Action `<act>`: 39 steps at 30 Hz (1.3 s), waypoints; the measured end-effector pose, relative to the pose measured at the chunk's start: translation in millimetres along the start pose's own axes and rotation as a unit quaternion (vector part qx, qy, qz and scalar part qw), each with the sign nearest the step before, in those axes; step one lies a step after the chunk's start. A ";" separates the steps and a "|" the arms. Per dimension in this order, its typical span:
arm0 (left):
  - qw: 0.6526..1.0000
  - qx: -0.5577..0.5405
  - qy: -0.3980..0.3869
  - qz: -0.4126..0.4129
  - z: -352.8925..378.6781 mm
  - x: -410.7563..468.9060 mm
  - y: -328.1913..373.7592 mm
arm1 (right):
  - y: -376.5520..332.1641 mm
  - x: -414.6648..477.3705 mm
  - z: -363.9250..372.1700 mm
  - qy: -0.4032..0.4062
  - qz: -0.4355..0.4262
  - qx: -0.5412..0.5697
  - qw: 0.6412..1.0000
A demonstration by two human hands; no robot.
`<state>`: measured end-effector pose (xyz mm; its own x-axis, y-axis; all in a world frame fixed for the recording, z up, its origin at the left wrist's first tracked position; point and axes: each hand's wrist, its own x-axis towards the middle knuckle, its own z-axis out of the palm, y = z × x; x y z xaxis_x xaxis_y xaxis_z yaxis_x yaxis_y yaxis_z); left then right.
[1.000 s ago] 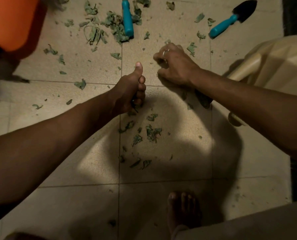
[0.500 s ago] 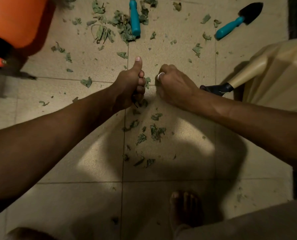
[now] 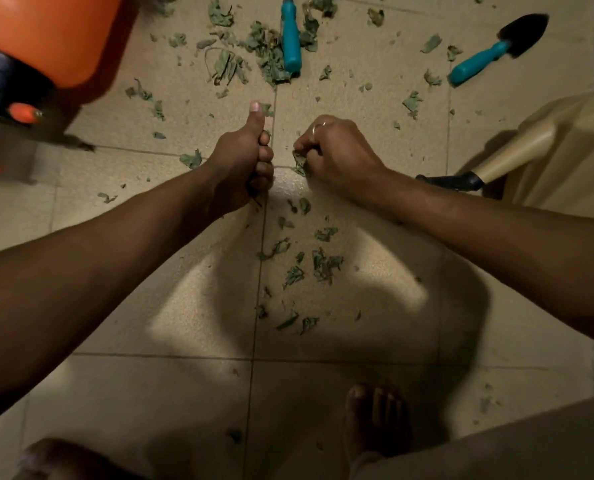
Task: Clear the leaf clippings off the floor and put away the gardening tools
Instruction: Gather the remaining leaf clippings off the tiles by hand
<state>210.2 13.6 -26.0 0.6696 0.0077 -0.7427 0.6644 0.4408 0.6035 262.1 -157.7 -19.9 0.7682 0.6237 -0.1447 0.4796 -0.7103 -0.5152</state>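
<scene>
Green leaf clippings (image 3: 325, 263) lie scattered over the beige tiled floor, thickest at the top middle and just in front of me. My left hand (image 3: 242, 164) is a fist with the thumb straight up; dark bits of clipping stick out under its fingers. Close to its right, my right hand (image 3: 333, 154), with a ring on one finger, pinches a small bunch of clippings against the floor. A teal-handled tool (image 3: 290, 39) lies among the far clippings. A trowel (image 3: 496, 51) with a teal handle and black blade lies at the top right.
An orange sprayer tank (image 3: 46, 36) with a black cap lies at the top left. A beige watering can (image 3: 565, 147) with a black spout tip stands at the right. My bare foot (image 3: 375, 420) rests on the floor at the bottom.
My right hand has drawn back from the far clippings to just beside my left hand, holding leaves. The left hand stays a fist with the thumb up.
</scene>
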 end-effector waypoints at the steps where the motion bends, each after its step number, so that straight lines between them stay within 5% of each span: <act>1: 1.000 0.000 0.003 0.000 -1.7 -0.1 -0.6 | -3.1 -0.4 4.1 -0.012 -0.015 -0.030 0.999; 12: 0.999 0.035 0.012 0.009 -10.6 0.5 -12.6 | -12.6 -11.7 28.4 -0.071 -0.154 -0.200 0.965; 15: 0.999 0.040 0.014 0.011 -11.9 0.8 -12.9 | -14.3 -13.9 19.1 -0.101 -0.134 -0.127 0.978; 17: 0.999 0.044 0.019 0.011 -12.2 -0.5 -14.2 | -19.8 -15.1 -0.8 -0.109 -0.030 0.026 0.993; 20: 0.999 0.043 0.021 -0.016 -4.0 -13.1 -15.8 | -29.3 -18.8 -40.9 -0.059 0.117 0.218 0.967; 23: 0.997 0.049 -0.013 -0.052 20.6 -39.2 -2.0 | -51.2 -27.9 -72.9 -0.006 0.124 0.318 0.940; 32: 0.992 0.069 -0.101 -0.026 68.8 -174.6 77.3 | -151.2 -73.0 -153.6 0.075 0.061 0.212 0.972; 36: 0.997 0.068 -0.045 -0.015 75.5 -259.7 102.3 | -204.5 -96.3 -203.0 0.058 0.041 0.120 0.990; 39: 1.000 0.016 0.022 -0.007 76.0 -318.5 120.4 | -247.9 -112.8 -237.9 0.007 0.043 0.177 0.983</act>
<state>102.2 -4.0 305.2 0.6459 0.0413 -0.7623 0.6843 0.4114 0.6021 157.5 -129.7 325.1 0.8071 0.5590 -0.1900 0.2366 -0.6011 -0.7633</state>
